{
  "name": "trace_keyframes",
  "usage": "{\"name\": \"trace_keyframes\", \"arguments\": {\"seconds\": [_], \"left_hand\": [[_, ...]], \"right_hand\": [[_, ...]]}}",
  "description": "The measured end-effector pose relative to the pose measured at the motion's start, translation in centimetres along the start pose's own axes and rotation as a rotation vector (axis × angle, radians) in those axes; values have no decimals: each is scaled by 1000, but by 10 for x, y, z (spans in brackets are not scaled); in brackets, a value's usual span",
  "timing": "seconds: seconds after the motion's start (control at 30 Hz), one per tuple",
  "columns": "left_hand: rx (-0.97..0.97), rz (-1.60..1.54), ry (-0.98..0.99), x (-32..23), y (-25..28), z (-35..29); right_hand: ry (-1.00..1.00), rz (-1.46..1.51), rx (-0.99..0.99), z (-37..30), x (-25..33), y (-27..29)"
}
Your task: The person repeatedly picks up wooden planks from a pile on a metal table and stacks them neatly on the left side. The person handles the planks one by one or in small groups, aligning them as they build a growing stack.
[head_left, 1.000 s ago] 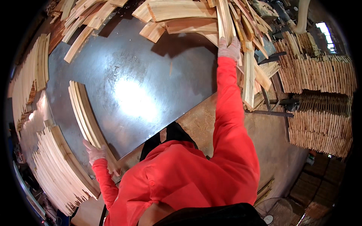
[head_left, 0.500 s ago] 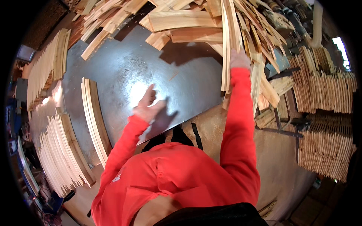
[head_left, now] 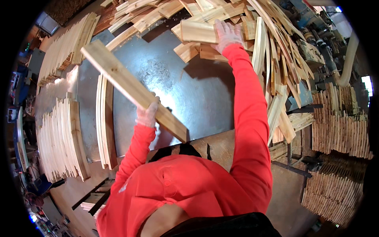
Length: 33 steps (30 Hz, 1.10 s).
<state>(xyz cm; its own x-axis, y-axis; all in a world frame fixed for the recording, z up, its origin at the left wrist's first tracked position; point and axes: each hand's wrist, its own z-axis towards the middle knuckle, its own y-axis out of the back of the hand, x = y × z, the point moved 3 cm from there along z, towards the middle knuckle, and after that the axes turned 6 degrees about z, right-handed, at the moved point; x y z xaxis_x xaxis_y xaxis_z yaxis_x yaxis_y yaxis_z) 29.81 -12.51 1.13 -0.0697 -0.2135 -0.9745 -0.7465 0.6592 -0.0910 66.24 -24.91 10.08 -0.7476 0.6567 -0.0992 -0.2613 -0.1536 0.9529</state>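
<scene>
My left hand (head_left: 147,113) is closed around a long pale wooden board (head_left: 122,81), which slants above the metal table (head_left: 189,106). One end of this board points to the far left, the other toward my body. At the far side, my right hand (head_left: 229,34) lies with fingers spread on another short, wide board (head_left: 198,31) in a loose heap. Its palm and fingers cover the board's right part. Left of my left hand, a few boards stand side by side on edge in a narrow stack (head_left: 105,122).
Two larger rows of boards on edge, a near row (head_left: 59,138) and a far row (head_left: 69,39), stand at the left. Long loose strips (head_left: 272,59) lean at the right of the heap. Further right are tall stacks of slats (head_left: 339,118) and a metal frame (head_left: 292,168).
My left hand, empty before, now holds a long board. My right hand has left the upright strips and moved left and away onto a board in the heap. The whole view has shifted slightly.
</scene>
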Motion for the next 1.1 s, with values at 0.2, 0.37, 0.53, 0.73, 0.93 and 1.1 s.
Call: {"name": "trace_keyframes", "arguments": {"seconds": [0.2, 0.37, 0.53, 0.73, 0.93, 1.1], "left_hand": [[-100, 80, -429, 9, 56, 12], [-83, 136, -795, -24, -15, 35], [-91, 57, -250, -1, 2, 31], [221, 37, 70, 10, -22, 24], [144, -255, 324, 53, -27, 27], [112, -291, 385, 103, -18, 4]], "right_hand": [[206, 636, -74, 12, 170, 135], [-182, 1333, 455, 5, 254, 138], [-302, 862, 49, -55, 117, 115], [-975, -22, 483, -182, -235, -46], [-938, 177, 396, -233, -79, 105], [-893, 703, 100, -377, 54, 163]]}}
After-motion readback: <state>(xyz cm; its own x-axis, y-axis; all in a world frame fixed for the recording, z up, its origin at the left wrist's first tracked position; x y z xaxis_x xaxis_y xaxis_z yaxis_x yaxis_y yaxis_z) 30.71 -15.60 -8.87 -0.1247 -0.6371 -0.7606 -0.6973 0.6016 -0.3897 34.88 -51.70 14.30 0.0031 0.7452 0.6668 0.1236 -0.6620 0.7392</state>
